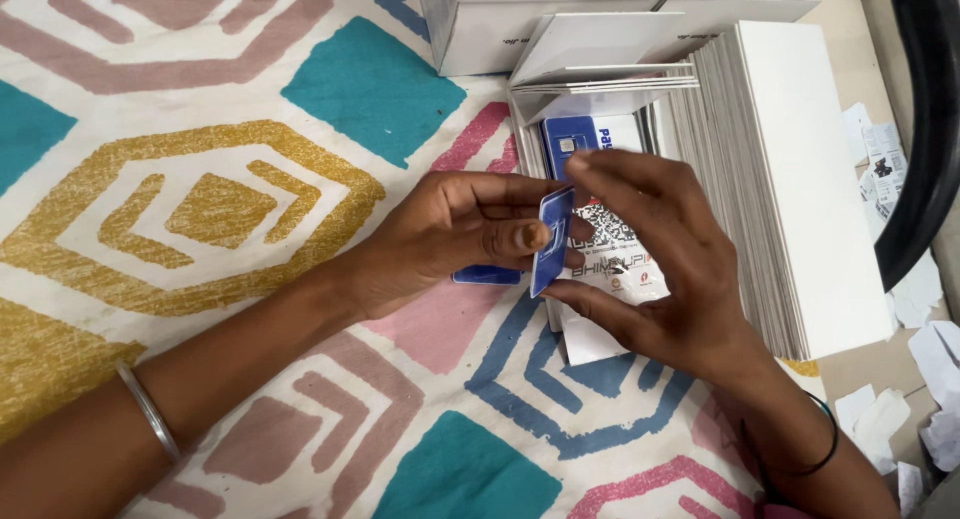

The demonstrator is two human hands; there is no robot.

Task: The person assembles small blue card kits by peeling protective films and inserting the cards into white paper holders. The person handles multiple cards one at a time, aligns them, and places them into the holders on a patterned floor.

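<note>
Blue card (551, 241) is pinched edge-on between left hand (450, 234) thumb and right hand (655, 264) fingertips, fingers pressed close.

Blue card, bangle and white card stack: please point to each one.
blue card (551, 241), head view, on its face between both hands.
bangle (148, 411), head view, on the band across the wrist.
white card stack (800, 159), head view, on its top face.
</note>
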